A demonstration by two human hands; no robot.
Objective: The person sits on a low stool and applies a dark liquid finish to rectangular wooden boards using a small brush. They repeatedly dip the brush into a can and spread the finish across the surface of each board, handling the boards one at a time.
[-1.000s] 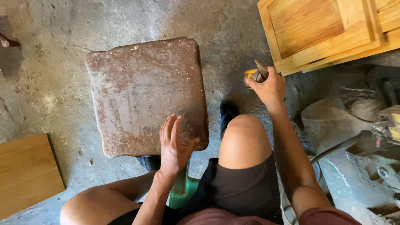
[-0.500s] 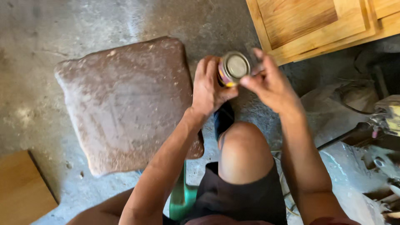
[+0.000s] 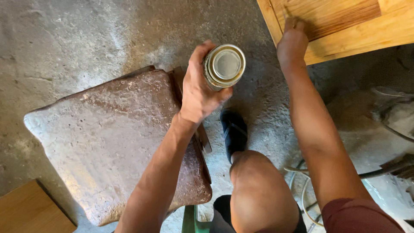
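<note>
My left hand (image 3: 199,91) grips a round metal can (image 3: 224,66) with a closed lid, held up over the concrete floor beside a worn brown cushioned stool seat (image 3: 108,138). My right hand (image 3: 292,39) reaches out to the edge of a light wooden panel door (image 3: 345,26) lying at the top right; its fingers rest on the wood and I cannot see anything in them. My knee (image 3: 258,190) and a dark shoe (image 3: 234,129) are below the can.
A concrete floor (image 3: 86,39) spreads around. A flat wooden board (image 3: 30,211) lies at the bottom left. Cables and dusty tools (image 3: 388,129) sit at the right. A green stool leg (image 3: 189,220) shows under the seat.
The can passed from both hands to my left hand alone. My right hand let go and reached up to the wooden panel. The view shifted toward the panel.
</note>
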